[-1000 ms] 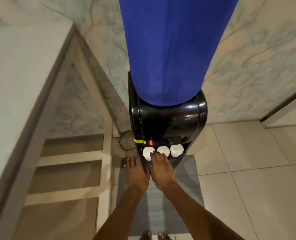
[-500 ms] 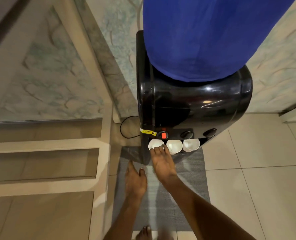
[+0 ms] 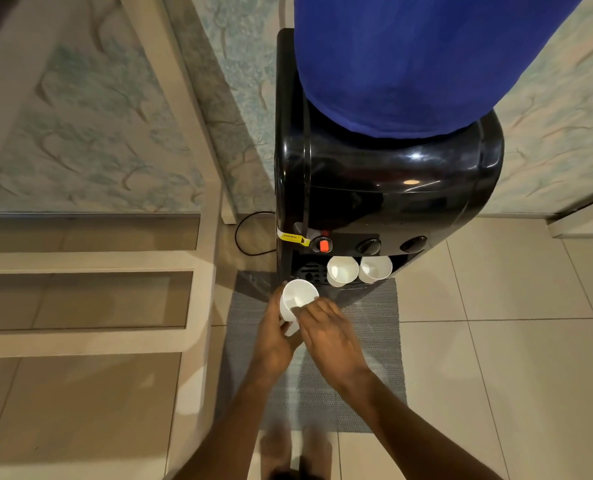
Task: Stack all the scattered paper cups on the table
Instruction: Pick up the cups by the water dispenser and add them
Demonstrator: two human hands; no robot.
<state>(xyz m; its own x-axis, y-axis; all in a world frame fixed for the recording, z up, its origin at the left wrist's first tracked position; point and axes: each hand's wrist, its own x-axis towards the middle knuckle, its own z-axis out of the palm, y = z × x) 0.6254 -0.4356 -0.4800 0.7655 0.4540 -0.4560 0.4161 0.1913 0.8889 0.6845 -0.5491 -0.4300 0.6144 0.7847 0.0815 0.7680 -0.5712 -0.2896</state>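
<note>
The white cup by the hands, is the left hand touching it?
Touching. The head view shows the left hand curled round the lower side of the paper cup, with no gap between them.

Hidden, cropped, blurred
The paper cup's [image 3: 297,297] base hides behind left hand [image 3: 274,337] and blurred right hand [image 3: 333,337]; blue bottle [image 3: 426,64] leaves the top edge; feet [image 3: 295,452] blur.

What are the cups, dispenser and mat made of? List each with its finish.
Cups: thin, matte white walls, most likely paper.
Dispenser: glossy black shell with sharp light reflections, probably plastic.
Mat: grey with a fine woven-looking texture; fabric or rubber, unclear from here.
</note>
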